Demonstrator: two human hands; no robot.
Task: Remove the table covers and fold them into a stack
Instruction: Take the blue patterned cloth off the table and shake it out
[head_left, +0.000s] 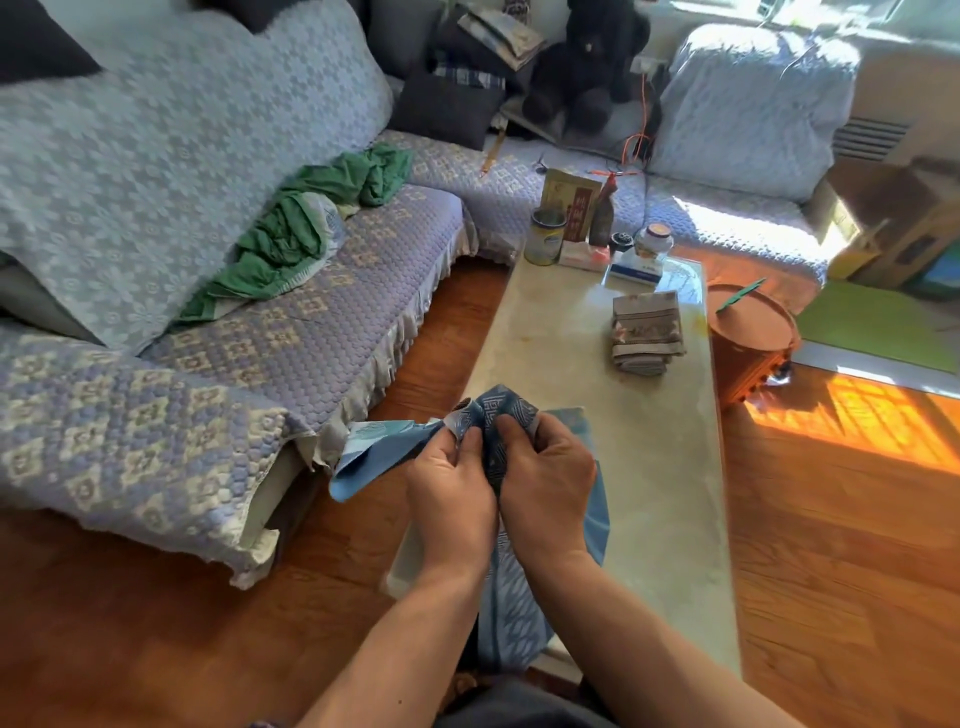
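Note:
A blue patterned table cover (506, 618) hangs bunched over the near end of the pale stone coffee table (670, 467). My left hand (451, 499) and my right hand (543, 486) are pressed side by side, both pinching the gathered top edge of this cover. A loose fold of it sticks out to the left. Further along the table lies a folded stack of beige patterned covers (647, 332).
Jars, a bottle and boxes (592, 228) crowd the table's far end. A sofa with a quilted lilac cover (291, 332) runs along the left, with crumpled green cloth (291, 234) on it. A round brown stool (750, 338) stands right of the table on wooden floor.

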